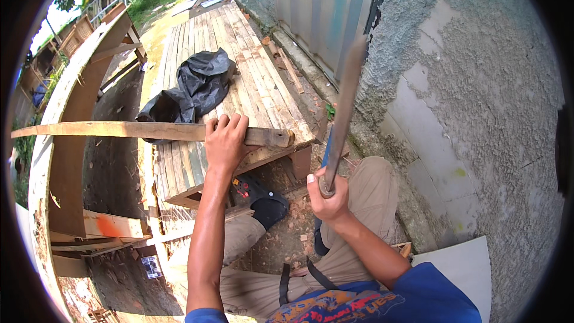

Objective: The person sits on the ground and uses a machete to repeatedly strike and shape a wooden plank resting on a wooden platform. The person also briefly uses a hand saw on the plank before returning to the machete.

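My left hand [224,143] is closed over a long wooden strip [131,130], close to its squared right end. The strip runs left across the bamboo-slat platform [257,66] and over the edge of a wooden frame [75,149]. In my right hand [330,198] is a machete [348,93], gripped by its handle, with the long brown-grey blade raised upright. The blade stands apart from the strip, to the right of its end. Just beyond my left hand a crumpled black plastic bag [203,81] lies on the slats.
A rough grey wall [478,96] rises close on the right, beside a corrugated metal panel [323,12]. My foot in a dark clog [266,203] rests below the platform's near end. Wood scraps [290,69] lie along the wall's base. A pale board [463,272] is at the lower right.
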A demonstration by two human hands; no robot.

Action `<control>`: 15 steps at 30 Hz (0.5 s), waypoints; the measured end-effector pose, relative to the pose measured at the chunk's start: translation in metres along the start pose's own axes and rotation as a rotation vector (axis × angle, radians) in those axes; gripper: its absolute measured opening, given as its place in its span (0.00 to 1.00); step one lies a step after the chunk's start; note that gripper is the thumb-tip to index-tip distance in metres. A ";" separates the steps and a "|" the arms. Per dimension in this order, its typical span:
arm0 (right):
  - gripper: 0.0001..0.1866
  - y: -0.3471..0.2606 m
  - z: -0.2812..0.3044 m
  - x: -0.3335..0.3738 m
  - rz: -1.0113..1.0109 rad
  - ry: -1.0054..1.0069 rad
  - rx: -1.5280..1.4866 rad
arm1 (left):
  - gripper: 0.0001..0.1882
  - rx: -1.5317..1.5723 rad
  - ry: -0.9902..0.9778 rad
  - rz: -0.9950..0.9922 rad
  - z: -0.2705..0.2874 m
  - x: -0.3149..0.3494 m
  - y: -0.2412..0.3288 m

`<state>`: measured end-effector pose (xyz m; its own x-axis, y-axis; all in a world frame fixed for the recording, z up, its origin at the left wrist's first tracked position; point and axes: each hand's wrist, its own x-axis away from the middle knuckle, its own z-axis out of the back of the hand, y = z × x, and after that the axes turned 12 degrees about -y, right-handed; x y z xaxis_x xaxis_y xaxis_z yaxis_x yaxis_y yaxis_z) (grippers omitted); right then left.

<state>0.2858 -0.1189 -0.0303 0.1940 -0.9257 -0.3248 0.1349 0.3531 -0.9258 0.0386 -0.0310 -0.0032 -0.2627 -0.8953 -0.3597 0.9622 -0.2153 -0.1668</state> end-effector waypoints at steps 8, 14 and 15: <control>0.18 -0.042 0.031 -0.018 -0.274 -0.151 -0.072 | 0.33 -0.013 0.013 0.028 -0.010 0.009 -0.015; 0.17 0.024 0.021 -0.001 -0.217 -0.179 0.068 | 0.33 0.063 0.015 -0.003 -0.003 -0.003 0.003; 0.17 0.051 0.014 0.009 -0.279 -0.236 0.180 | 0.33 0.040 0.010 -0.007 -0.004 -0.003 0.001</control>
<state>0.3083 -0.1077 -0.0778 0.3408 -0.9401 0.0071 0.3781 0.1302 -0.9166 0.0403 -0.0267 -0.0061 -0.2700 -0.8900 -0.3675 0.9624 -0.2374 -0.1322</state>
